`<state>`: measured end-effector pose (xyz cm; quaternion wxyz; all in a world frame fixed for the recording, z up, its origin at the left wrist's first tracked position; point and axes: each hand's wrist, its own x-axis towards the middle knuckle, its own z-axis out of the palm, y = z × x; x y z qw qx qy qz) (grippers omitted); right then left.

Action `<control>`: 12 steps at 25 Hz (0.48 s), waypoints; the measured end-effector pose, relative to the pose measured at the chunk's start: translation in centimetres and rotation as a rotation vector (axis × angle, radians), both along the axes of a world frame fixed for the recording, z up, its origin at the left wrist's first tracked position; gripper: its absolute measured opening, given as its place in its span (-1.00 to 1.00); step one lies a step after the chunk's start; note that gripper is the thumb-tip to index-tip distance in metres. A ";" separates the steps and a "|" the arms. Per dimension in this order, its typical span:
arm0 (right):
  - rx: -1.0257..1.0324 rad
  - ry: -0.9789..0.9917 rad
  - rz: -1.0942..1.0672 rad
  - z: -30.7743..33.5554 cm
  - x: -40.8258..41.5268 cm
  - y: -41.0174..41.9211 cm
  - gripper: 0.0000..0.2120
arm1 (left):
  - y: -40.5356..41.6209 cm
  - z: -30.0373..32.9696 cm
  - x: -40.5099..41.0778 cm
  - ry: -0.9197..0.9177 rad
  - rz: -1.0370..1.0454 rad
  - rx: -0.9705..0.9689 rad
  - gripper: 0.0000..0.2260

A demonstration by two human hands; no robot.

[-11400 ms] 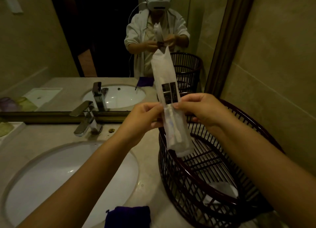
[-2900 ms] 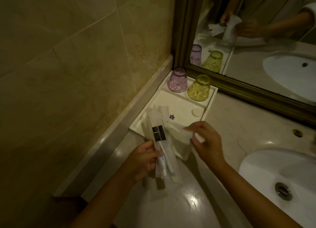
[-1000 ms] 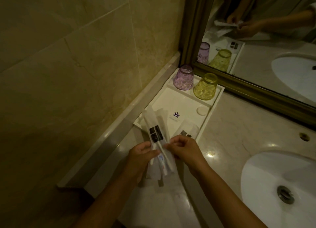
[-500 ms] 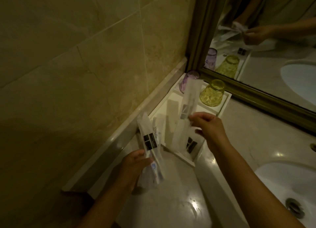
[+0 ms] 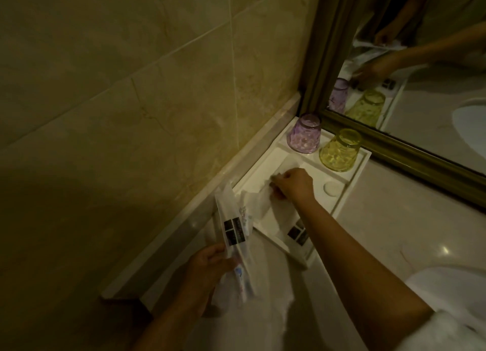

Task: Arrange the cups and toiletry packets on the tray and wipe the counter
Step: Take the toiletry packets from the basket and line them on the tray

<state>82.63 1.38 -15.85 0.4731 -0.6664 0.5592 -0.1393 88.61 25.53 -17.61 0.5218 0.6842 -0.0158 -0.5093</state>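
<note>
Pinching a blurred white packet [image 5: 265, 193] on the tray [image 5: 352, 178], the right hand [image 5: 290, 183] is hiding its middle. The left hand [image 5: 207, 269] is gripping a toothbrush packet [image 5: 232, 229], its lower end smeared.

Inverted cups [image 5: 305, 133], seemingly white packets [image 5: 265, 202] on tray [image 5: 349, 178]

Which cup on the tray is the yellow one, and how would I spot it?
Find the gold-framed mirror; below it sits a white tray in the counter's corner. At its far end two cups stand upside down: the yellow cup is farther from the wall than the purple cup.
</note>
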 end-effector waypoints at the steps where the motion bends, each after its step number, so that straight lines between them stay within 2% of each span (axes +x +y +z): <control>1: -0.058 -0.013 0.014 -0.2 0.0 0.1 -0.79 | 0.1 0.0 0.0 0.003 0.005 -0.002 -0.77; 3: -0.349 0.121 0.114 -0.7 -1.0 -0.1 -0.73 | 0.2 0.0 -0.1 0.002 -0.005 -0.007 -0.73; 5: -0.584 0.335 0.375 -1.9 -2.5 -0.3 -0.45 | 0.3 -0.1 -0.2 -0.001 -0.019 -0.009 -0.74; 8: -0.607 0.490 0.568 -3.7 -3.2 0.1 -0.24 | 0.4 -0.2 -0.2 0.008 -0.023 0.016 -0.81; 12: -0.690 0.465 0.591 -4.8 -1.3 0.4 -0.22 | 0.6 0.3 -0.2 0.023 -0.051 0.016 -0.72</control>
